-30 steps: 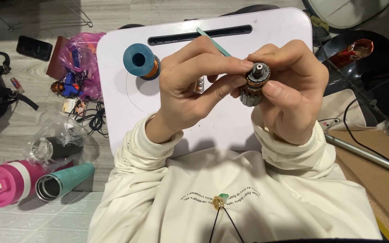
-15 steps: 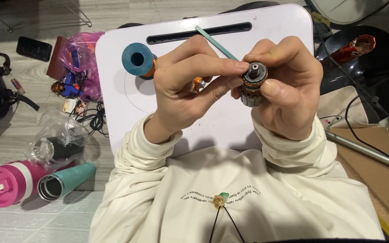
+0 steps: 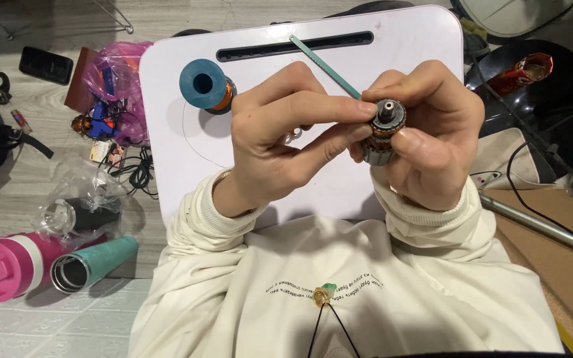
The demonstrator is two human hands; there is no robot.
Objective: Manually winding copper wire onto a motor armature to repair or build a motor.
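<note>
My right hand [image 3: 432,142] grips a small motor armature [image 3: 384,129] with copper windings and a metal shaft end facing the camera. The thumb and forefinger of my left hand [image 3: 286,142] pinch at the armature's top edge. A thin teal stick [image 3: 323,63] slants up and away from the fingers; which hand holds it I cannot tell. Both hands hover above a white lap tray [image 3: 406,46]. A blue spool of copper wire [image 3: 205,85] stands on the tray to the left of my left hand.
On the floor at left lie a pink bottle [image 3: 1,265], a teal tumbler [image 3: 94,262], crumpled clear plastic [image 3: 77,199], a pink bag of small items [image 3: 111,86], a black phone [image 3: 46,64] and cables. A black round stool [image 3: 552,99] and a metal rod [image 3: 538,225] are at right.
Both hands have stayed together on the armature with only slight finger shifts. The view has drifted a little, and the spool and tray sit where they were.
</note>
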